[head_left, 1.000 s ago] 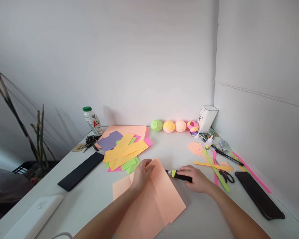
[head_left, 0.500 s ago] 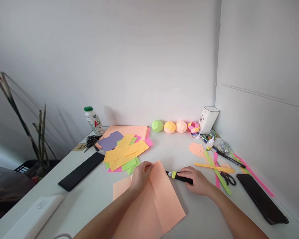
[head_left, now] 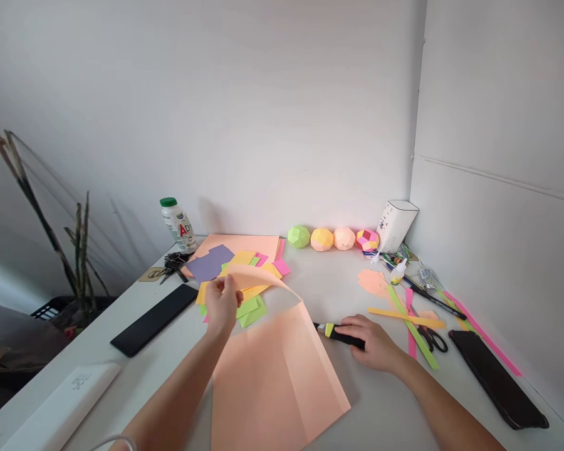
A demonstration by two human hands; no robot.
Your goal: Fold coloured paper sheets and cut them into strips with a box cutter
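Note:
My left hand [head_left: 223,304] pinches one end of a peach paper piece [head_left: 256,274], lifted and curving over the pile of coloured paper. Its thin far end reaches the top corner of a peach paper sheet [head_left: 267,376]; whether the two are joined I cannot tell. That sheet lies on the table with creases running along its right side. Right of it, my right hand [head_left: 369,338] is closed over a black and yellow utility knife [head_left: 343,335] resting flat, its tip pointing left towards the sheet's edge.
Yellow and green paper pieces [head_left: 251,308] lie behind my left hand. Several faceted paper balls [head_left: 322,239] line the wall. At right are paper strips [head_left: 407,319], scissors [head_left: 435,339], a glue bottle [head_left: 398,273] and a phone [head_left: 496,379]. A black slab [head_left: 153,319] lies left.
My left hand has moved left and away from the sheet, lifting the peach paper piece off it towards the coloured pile. My right hand and the utility knife have stayed put.

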